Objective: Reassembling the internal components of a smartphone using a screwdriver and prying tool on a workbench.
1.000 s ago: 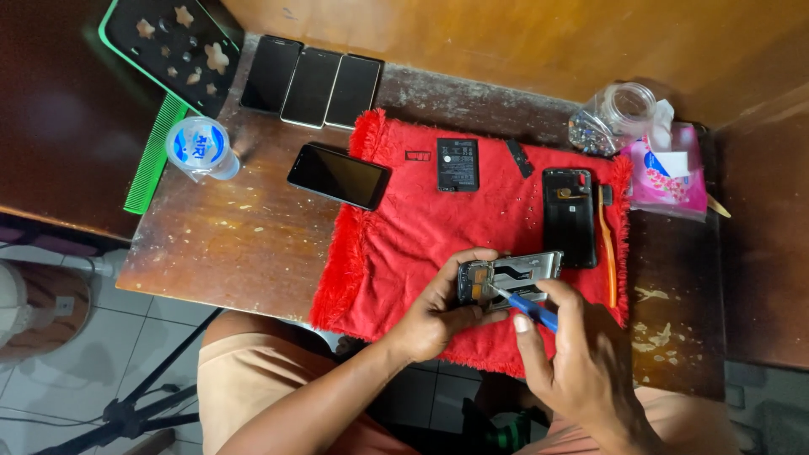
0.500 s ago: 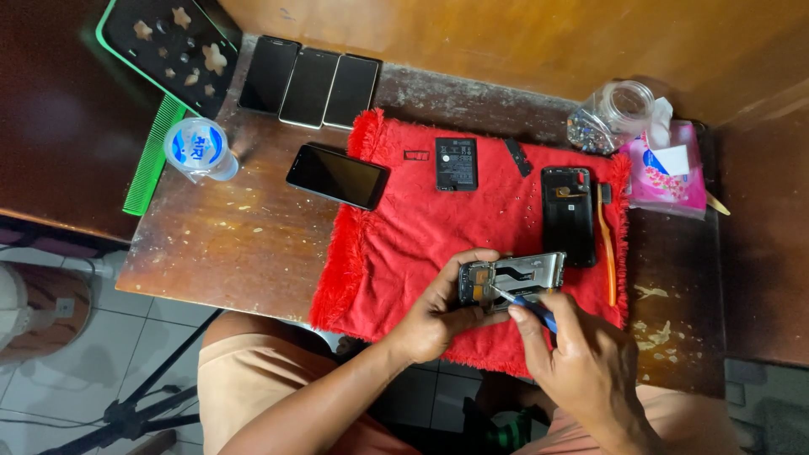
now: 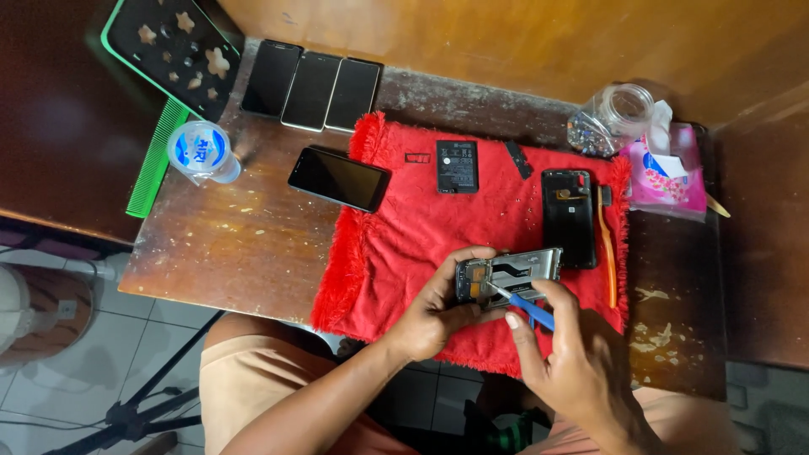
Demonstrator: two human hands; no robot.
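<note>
My left hand [image 3: 438,307] grips an opened phone frame [image 3: 510,271] by its left end, just above a red towel [image 3: 421,227]. My right hand [image 3: 573,362] holds a blue-handled screwdriver [image 3: 527,307] with its tip on the frame's inside. On the towel lie a black battery [image 3: 458,166], a small black strip [image 3: 518,158], a black back cover [image 3: 567,217] and an orange toothbrush [image 3: 606,244].
A dark phone [image 3: 339,178] lies at the towel's left edge. Three phones [image 3: 312,84] line the back of the wooden table [image 3: 227,244]. A water cup [image 3: 200,151], green comb [image 3: 153,168], black tray [image 3: 173,46], glass jar [image 3: 615,118] and pink tissue pack [image 3: 666,173] stand around.
My right hand has shifted slightly with the screwdriver on the frame. Everything else on the table stays where it was.
</note>
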